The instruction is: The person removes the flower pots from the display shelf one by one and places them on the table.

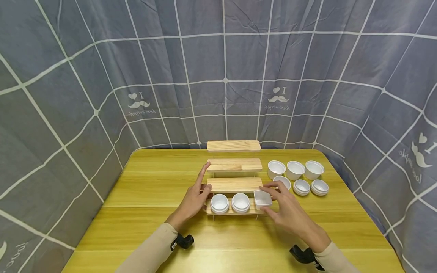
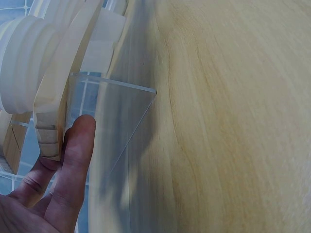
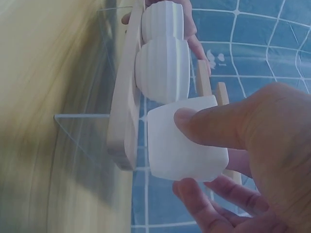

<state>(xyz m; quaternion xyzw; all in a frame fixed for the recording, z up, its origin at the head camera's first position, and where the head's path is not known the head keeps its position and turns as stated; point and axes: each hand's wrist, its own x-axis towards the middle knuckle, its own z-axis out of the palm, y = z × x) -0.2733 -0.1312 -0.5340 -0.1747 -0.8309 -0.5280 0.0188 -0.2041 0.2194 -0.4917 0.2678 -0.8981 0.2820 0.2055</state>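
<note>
A tiered stand (image 1: pixel 235 185) with wooden boards on clear supports stands on the table. My left hand (image 1: pixel 192 201) holds its left side, the index finger stretched up to a higher board; in the left wrist view, fingers (image 2: pixel 77 155) touch the lowest board's end. Two round white ribbed cups (image 1: pixel 230 203) sit on that lowest board. At its right end my right hand (image 1: pixel 290 208) pinches a white square cup (image 1: pixel 263 199) between thumb and fingers. In the right wrist view the square cup (image 3: pixel 187 145) is tilted, beside the round cups (image 3: pixel 163 68). Whether it touches the board I cannot tell.
Right of the stand, several white cups (image 1: pixel 295 170) form two rows, taller ones behind and shallow ribbed ones (image 1: pixel 302 187) in front. One more cup (image 1: pixel 282 182) is partly behind my right hand. A grey checked curtain (image 1: pixel 246 98) surrounds the yellow wooden table (image 1: pixel 153 182).
</note>
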